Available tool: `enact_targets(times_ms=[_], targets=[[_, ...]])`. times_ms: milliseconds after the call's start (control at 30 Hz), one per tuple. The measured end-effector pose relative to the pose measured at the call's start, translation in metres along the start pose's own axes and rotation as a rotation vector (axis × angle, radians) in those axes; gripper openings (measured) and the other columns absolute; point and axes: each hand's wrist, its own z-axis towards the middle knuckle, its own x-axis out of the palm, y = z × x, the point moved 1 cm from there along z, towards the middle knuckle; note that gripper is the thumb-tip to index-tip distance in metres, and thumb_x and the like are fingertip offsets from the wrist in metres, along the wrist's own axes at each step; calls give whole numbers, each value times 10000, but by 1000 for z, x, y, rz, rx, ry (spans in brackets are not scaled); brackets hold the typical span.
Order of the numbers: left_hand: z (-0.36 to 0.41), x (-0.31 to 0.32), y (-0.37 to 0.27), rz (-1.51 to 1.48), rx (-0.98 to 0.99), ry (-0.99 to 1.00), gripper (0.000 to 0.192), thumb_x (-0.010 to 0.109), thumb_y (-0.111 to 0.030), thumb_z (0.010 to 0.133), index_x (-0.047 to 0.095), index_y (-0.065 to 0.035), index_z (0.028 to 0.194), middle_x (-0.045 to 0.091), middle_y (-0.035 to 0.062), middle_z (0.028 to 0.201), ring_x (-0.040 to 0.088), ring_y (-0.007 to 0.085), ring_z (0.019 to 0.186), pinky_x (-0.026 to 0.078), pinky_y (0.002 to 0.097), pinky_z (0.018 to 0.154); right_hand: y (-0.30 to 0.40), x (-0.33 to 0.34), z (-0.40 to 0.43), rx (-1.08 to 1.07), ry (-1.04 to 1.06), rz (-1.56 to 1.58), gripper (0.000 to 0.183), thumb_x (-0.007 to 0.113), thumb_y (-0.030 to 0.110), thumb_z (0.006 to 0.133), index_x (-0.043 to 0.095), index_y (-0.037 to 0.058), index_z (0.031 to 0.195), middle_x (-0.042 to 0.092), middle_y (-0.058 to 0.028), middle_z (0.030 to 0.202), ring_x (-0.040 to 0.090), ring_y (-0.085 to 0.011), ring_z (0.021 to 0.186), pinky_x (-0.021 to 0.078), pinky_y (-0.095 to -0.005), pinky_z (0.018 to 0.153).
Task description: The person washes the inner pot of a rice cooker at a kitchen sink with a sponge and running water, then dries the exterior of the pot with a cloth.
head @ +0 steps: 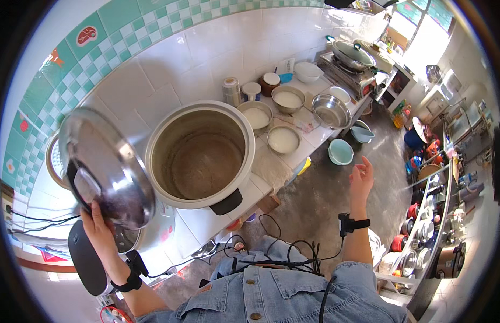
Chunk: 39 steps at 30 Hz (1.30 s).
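Note:
My left hand grips the black handle of a large domed metal lid, which is tilted on its edge at the left. Beside it stands a large, deep pot with a pale rim and a black side handle; its inside shows nothing but a brownish bottom. My right hand is raised over the floor at the right, its fingers partly curled and holding nothing. Between the pot and the back wall are metal bowls of whitish contents: one bowl, a second bowl and a third bowl.
An empty-looking steel basin sits near the counter's edge, with a gas stove and lidded wok beyond. A light green plastic basin is lower, beside the counter. Shelves of cookware line the right. Dark cables cross my front.

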Motion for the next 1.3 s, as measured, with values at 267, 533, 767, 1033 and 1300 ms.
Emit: enact_targets(times_ms=[267,533,767,1033,1300], targets=[[-26,103,-63,-137,-124,365,255,532,-327,921,530,-72,927,433,-30,600,379,44,433,249,184,380,-56,-22,53,208,-58,38,378,542,69,773,525,19,1147,543,-37,749,496,-86,483,395,-224,401],[-7,167,-47,288,-121,528,243,530,-284,905,468,-72,805,431,-7,553,365,67,351,241,213,312,-145,24,175,568,70,121,379,531,126,782,513,-17,1133,583,-83,733,506,-118,448,402,-248,372],[9,190,-47,448,-173,601,214,520,-263,898,491,-61,831,454,-9,587,377,57,366,279,201,326,-192,84,239,690,252,199,324,522,262,839,516,-12,1013,583,-99,695,503,-145,417,411,-270,361],[15,203,-49,566,-199,702,206,541,-239,886,536,-33,870,476,-7,580,385,54,369,290,214,340,-221,105,257,631,239,199,288,490,216,834,523,-51,732,576,-127,600,538,-200,431,442,-309,389],[-18,184,-76,1152,681,331,478,483,-166,919,344,-56,1363,483,253,1100,435,405,1113,369,428,919,-147,7,208,371,168,328,167,486,130,819,525,-24,767,564,-92,605,530,-162,449,441,-283,424]])
